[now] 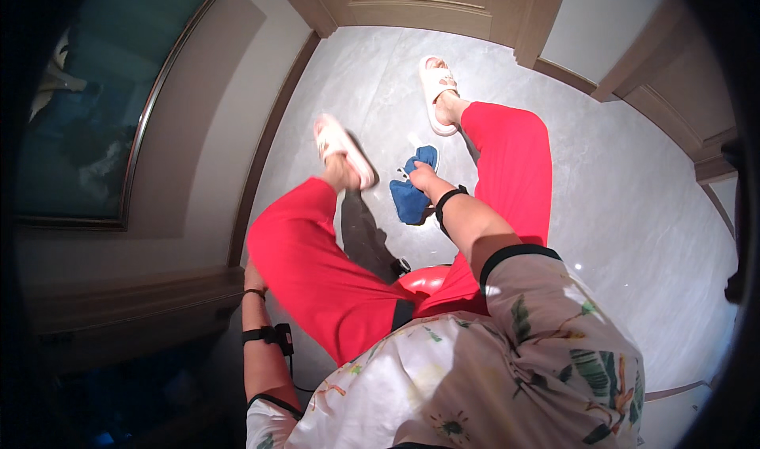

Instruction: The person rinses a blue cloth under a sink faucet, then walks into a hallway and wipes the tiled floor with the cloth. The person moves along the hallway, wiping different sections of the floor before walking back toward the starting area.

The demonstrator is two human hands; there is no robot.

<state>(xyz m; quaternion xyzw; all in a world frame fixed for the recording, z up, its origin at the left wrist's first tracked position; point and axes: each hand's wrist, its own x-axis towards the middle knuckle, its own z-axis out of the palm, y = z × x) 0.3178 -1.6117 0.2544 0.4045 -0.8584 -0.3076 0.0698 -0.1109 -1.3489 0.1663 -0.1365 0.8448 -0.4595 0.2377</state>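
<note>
My right hand (423,177) is closed on a blue cloth item (409,201) with pale edging, bunched low over the grey floor between my legs; it may be a pair of fabric shoes, but I cannot tell. A small whitish piece shows just beyond it. My left hand (254,278) is down beside my left knee, close to the wooden ledge at the left wall. Its fingers are largely hidden by the red trouser leg, so what it touches cannot be seen.
A red seat (425,279) is under me. My feet wear pink slides (344,151). A framed picture (132,170) hangs on the left wall, above a wooden ledge (136,303). A wooden door (421,9) stands ahead, with another wooden door (665,107) at right.
</note>
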